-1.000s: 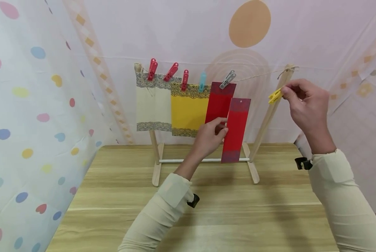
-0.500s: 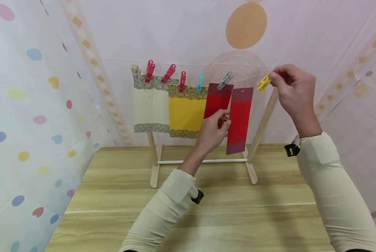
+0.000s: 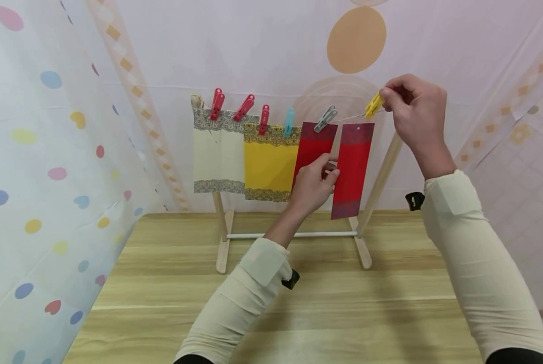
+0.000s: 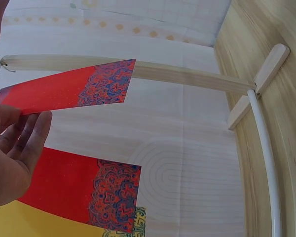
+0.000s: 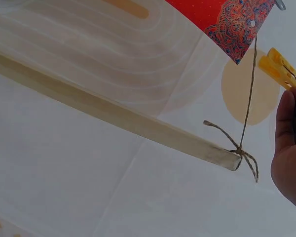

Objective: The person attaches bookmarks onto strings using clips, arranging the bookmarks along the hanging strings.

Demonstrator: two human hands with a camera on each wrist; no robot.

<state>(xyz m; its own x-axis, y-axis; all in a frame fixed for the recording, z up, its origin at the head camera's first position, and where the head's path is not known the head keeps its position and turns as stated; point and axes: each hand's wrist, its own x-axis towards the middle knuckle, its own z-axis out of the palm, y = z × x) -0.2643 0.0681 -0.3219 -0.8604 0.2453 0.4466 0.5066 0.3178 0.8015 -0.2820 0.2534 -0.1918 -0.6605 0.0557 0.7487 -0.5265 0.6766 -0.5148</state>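
Note:
My left hand [image 3: 315, 184] pinches the left edge of a red card [image 3: 352, 169] with patterned ends and a small hole near its top. In the left wrist view the card [image 4: 64, 91] slants between thumb and fingers. Its top edge is close to the string [image 5: 250, 94]. Above the card's upper right corner, my right hand [image 3: 414, 114] pinches a yellow clothespin [image 3: 374, 105]. The right wrist view shows that clothespin [image 5: 278, 68] beside the string, apart from the card [image 5: 227, 29]. Left of it, a second red card [image 3: 314, 146] hangs from a grey clothespin [image 3: 326, 119].
A yellow card [image 3: 271, 164] and cream cards [image 3: 219, 156] hang further left, under red clothespins [image 3: 217, 104] and a light blue clothespin [image 3: 289, 122]. The wooden stand's right post [image 3: 381, 177] rises behind the held card. Its white crossbar [image 3: 312, 234] runs low above the wooden table [image 3: 326, 313].
My left hand has raised the red card and shifted it rightward, up to the string. My right hand has moved left and up with the yellow clothespin, now near the card's top.

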